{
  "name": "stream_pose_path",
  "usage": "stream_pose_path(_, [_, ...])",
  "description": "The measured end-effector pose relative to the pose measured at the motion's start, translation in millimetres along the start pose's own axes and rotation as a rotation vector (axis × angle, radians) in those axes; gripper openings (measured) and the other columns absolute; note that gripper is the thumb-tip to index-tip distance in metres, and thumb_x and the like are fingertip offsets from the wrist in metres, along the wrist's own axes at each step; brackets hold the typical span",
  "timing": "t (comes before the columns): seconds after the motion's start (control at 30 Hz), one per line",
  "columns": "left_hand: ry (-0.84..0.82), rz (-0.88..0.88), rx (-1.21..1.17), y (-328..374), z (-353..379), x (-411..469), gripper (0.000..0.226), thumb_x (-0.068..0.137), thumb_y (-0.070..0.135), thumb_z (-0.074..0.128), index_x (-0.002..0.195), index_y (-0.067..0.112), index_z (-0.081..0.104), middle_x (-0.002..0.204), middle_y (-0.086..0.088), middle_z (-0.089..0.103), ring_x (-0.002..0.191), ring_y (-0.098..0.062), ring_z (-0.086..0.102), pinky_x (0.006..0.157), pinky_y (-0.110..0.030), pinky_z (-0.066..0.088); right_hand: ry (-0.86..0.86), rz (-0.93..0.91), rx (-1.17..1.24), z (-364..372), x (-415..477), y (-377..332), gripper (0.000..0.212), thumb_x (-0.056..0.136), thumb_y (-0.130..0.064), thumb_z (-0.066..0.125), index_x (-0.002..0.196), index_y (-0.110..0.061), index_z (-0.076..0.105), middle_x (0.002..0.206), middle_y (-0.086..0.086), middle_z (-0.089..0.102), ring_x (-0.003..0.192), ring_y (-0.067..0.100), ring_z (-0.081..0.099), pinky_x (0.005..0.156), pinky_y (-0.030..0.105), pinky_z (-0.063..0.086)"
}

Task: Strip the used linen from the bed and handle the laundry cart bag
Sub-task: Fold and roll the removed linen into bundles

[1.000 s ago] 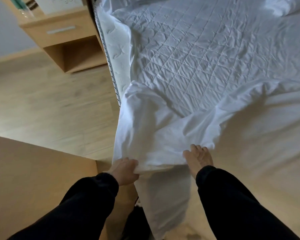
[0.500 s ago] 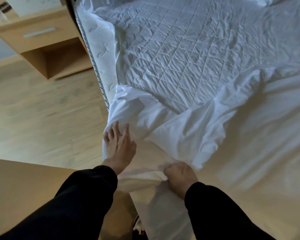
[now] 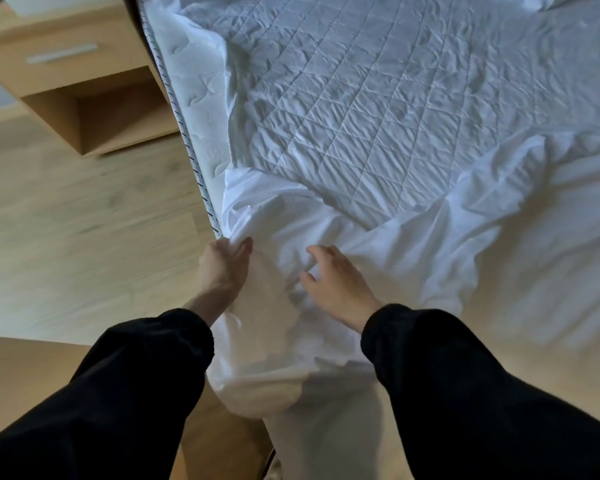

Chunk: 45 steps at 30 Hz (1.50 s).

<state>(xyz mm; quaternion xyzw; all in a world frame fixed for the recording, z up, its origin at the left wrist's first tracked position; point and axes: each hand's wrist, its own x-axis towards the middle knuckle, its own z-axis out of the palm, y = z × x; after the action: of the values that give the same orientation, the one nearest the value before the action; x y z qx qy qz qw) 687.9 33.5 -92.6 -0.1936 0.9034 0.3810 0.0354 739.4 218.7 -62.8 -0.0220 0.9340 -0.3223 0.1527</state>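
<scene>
The white sheet lies bunched over the near part of the bed and hangs down past the corner between my arms. Beyond it the quilted mattress protector is bare. At the mattress edge my left hand grips the sheet's border, fingertips sunk in the fabric and thumb on top. Just to its right, my right hand rests on the crumpled sheet with fingers spread and slightly bent, holding nothing. No laundry cart or bag is in view.
A wooden nightstand with a drawer and an open shelf stands at the upper left beside the mattress side. Light wood floor runs along the left. A brown wooden panel sits at the lower left near my left arm.
My left hand slid to the mattress edge and took hold of the sheet's border. My right hand let go of the bunched fabric and opened, reaching forward over the sheet.
</scene>
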Motion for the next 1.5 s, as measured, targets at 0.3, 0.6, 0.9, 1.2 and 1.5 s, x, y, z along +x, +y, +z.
stream_pose_path(0.3, [0.266, -0.093, -0.106, -57.8, -52.4, -37.3, 0.035, 0.081, 0.033, 0.046, 0.053, 0.014, 0.040, 0.049, 0.002, 0.035, 0.058, -0.026, 0.041, 0.057, -0.033, 0.034, -0.132, -0.045, -0.091, 59.0, 21.3, -55.1, 0.081, 0.088, -0.055, 0.051, 0.149, -0.017, 0.016, 0.151, 0.008, 0.032, 0.139, 0.024, 0.028, 0.112, 0.041, 0.023])
stream_pose_path(0.6, [0.394, -0.296, -0.266, -103.5, -74.7, -70.3, 0.040, 0.081, 0.029, 0.053, 0.051, 0.013, 0.031, 0.051, 0.003, 0.028, 0.048, -0.016, 0.027, 0.048, -0.031, 0.022, -0.134, -0.348, -0.369, 91.2, 3.3, -76.7, 0.035, 0.090, -0.035, 0.051, 0.118, -0.015, 0.048, 0.115, 0.006, 0.062, 0.109, 0.027, 0.054, 0.087, 0.038, 0.035])
stream_pose_path(0.9, [0.019, -0.199, -0.605, -104.9, -93.6, -55.1, 0.035, 0.086, 0.030, 0.058, 0.087, -0.005, 0.062, 0.076, -0.011, 0.062, 0.071, -0.024, 0.057, 0.062, -0.030, 0.042, -0.106, 0.081, 0.367, 68.6, -8.7, -64.8, 0.034, 0.079, -0.023, 0.048, 0.047, -0.011, 0.046, 0.047, 0.004, 0.048, 0.059, 0.026, 0.046, 0.057, 0.036, 0.034])
stream_pose_path(1.2, [-0.506, 0.224, 0.029, -67.0, -67.7, -33.1, 0.054, 0.081, 0.052, 0.067, 0.127, 0.026, 0.057, 0.122, 0.002, 0.062, 0.116, -0.012, 0.055, 0.095, -0.028, 0.041, -0.195, -0.239, 0.014, 80.3, -37.4, -60.3, 0.027, 0.066, -0.027, 0.037, 0.045, -0.011, 0.029, 0.048, 0.008, 0.037, 0.057, 0.025, 0.042, 0.058, 0.030, 0.020])
stream_pose_path(1.5, [-0.330, 0.176, 0.106, -90.2, -44.0, -45.4, 0.039, 0.089, 0.019, 0.062, 0.055, 0.015, 0.043, 0.050, 0.006, 0.038, 0.049, -0.012, 0.032, 0.045, -0.020, 0.025, -0.224, -0.326, 0.167, 96.1, -51.4, -75.3, 0.025, 0.063, -0.021, 0.038, 0.047, -0.018, 0.020, 0.051, 0.005, 0.021, 0.053, 0.020, 0.027, 0.053, 0.038, 0.016])
